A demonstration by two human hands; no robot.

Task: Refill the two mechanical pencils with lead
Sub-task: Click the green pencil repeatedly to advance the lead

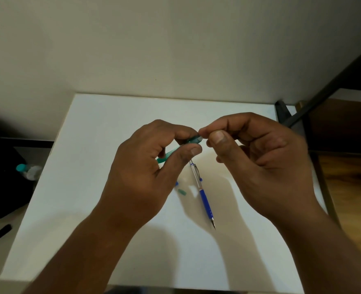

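My left hand [145, 164] grips a translucent green mechanical pencil [193, 141] above the white table [86, 187], its open top end pointing right. My right hand [258, 158] pinches its thumb and forefinger together right at that end; whatever is between them is too small to see. A blue mechanical pencil [204, 196] with a clear upper barrel lies on the table below the hands, tip toward me. A small green cap [182, 192] and a small blue piece [176, 183] lie beside it, partly hidden by my left hand.
A bottle with a teal cap [28, 169] rests on a dark bag left of the table. A black metal frame [302, 115] and a wooden surface [349, 187] stand to the right. A plain wall rises behind the table.
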